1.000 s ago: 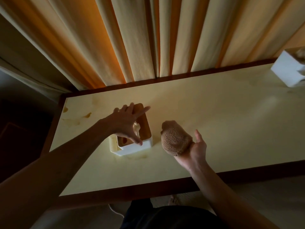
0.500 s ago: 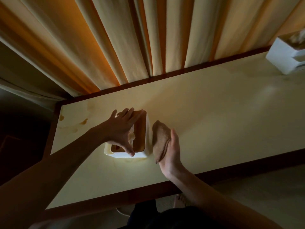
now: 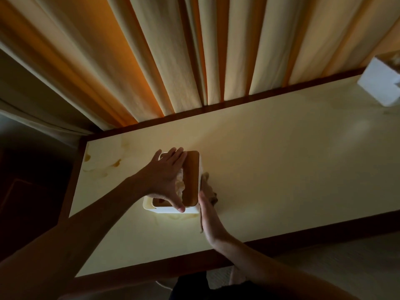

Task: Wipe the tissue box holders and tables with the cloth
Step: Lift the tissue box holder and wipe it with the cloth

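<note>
My right hand (image 3: 208,219) presses the cloth (image 3: 208,188) flat-fingered against the holder's right wall; my left hand (image 3: 166,176) spreads over the tissue box holder (image 3: 191,180) at frame centre on the counter (image 3: 281,169). I'd brace firmly and stroke downward, clear of the tissue (image 3: 180,185).

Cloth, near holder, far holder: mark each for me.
cloth (image 3: 209,189), head view, bunched part right of the holder.
near holder (image 3: 168,210), head view, white front wall.
far holder (image 3: 377,85), head view, white side wall.
</note>
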The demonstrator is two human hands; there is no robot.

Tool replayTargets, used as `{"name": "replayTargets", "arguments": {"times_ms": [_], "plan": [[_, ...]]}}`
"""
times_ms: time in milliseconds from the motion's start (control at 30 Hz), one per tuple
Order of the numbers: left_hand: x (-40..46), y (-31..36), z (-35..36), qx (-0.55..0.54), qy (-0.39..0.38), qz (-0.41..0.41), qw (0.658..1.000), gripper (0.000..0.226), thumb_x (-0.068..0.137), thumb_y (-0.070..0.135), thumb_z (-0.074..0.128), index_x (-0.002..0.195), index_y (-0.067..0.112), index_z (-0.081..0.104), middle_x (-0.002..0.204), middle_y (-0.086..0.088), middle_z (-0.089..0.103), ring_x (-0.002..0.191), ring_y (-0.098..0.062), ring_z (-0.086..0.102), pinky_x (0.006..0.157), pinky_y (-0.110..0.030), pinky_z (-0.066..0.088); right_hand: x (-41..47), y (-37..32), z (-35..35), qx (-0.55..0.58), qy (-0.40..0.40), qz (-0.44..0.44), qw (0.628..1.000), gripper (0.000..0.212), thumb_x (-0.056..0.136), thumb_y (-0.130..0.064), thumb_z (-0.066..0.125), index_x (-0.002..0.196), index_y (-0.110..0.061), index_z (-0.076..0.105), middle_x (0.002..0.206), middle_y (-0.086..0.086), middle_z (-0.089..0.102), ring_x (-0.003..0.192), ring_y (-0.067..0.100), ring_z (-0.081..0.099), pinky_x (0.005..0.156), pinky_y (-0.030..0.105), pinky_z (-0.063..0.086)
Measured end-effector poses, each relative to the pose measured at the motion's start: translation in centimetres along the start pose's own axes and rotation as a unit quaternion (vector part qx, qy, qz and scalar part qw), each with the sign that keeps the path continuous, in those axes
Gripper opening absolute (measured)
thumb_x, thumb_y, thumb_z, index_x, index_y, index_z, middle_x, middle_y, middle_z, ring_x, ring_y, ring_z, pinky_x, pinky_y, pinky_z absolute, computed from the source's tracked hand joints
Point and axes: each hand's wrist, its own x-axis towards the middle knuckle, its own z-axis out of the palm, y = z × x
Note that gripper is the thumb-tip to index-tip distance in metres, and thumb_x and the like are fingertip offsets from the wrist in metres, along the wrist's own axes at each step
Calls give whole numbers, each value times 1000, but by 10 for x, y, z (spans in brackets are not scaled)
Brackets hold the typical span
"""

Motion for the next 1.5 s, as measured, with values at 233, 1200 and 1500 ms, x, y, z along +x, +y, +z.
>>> {"name": "replayTargets", "arguments": {"times_ms": [233,1200,1500], "plan": [[1,0,3,-18,18,3,1000,156,45,97,55,152,12,-19,162,-9,-21,149,-27,-17,120,-55,-2,33,-56,3,7,56,-26,998,84,87,-80,41,151,-25,34,145,9,52,134,21,51,112,48,42],[2,-1,5,-18,43,6,999,155,45,99,53,154,12,-14,164,-8,-14,150,-29,-12,120,-56,-1,-5,-17,-1,-41,12,-15,999,96,82,-83,41,158,-27,22,160,-7,32,146,5,30,112,15,34],[0,1,3,-17,49,2,999,153,45,98,55,155,14,-12,165,-7,-9,151,-29,-6,121,-55,-1,41,-64,-1,45,48,19,998,52,105,-54,22,139,-26,50,117,-8,72,114,10,66,89,23,56]]}}
